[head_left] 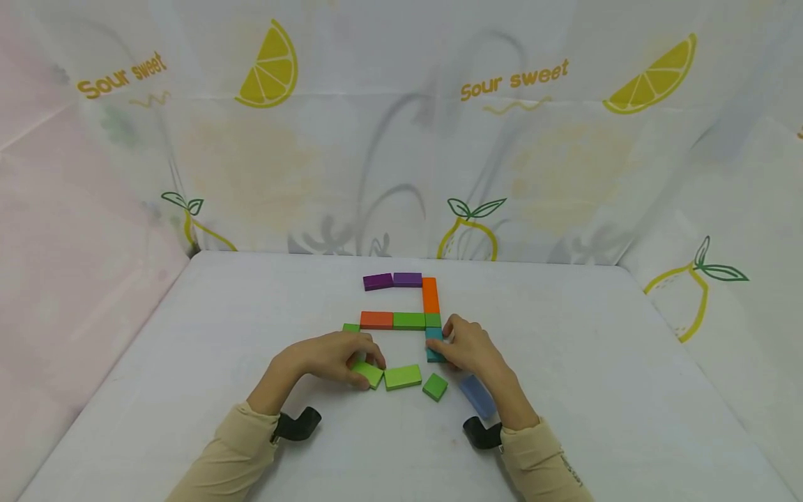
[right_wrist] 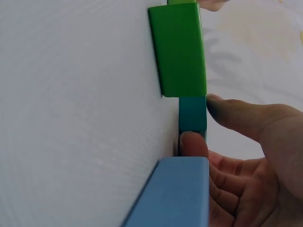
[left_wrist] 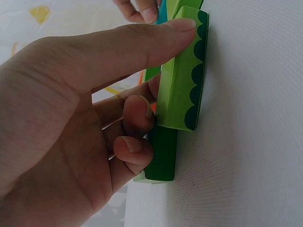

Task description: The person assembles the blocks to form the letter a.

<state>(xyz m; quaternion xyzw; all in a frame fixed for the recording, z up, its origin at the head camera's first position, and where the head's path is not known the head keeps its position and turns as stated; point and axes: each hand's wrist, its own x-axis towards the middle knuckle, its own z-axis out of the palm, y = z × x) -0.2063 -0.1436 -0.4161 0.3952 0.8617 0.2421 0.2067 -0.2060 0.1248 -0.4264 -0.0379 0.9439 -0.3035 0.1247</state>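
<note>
My left hand (head_left: 332,354) pinches a light green block (head_left: 370,375) at the left. In the left wrist view, that block (left_wrist: 182,90) shows dark green scallops along one face, with the thumb across it. A darker green block (left_wrist: 162,153) lies beyond it, beside the curled fingers. My right hand (head_left: 470,346) grips a teal block (head_left: 435,354) between thumb and fingers, at the lower end of a small green block (head_left: 433,321). In the right wrist view, the thumb and a fingertip sit at the teal block (right_wrist: 192,113), partly hidden behind a green block (right_wrist: 180,52).
Another light green block (head_left: 403,378) and a green block (head_left: 435,387) lie between the hands; a blue block (head_left: 478,396) lies by the right wrist. Farther back are a red-orange block (head_left: 376,321), green block (head_left: 409,321), orange block (head_left: 430,295) and two purple blocks (head_left: 408,279).
</note>
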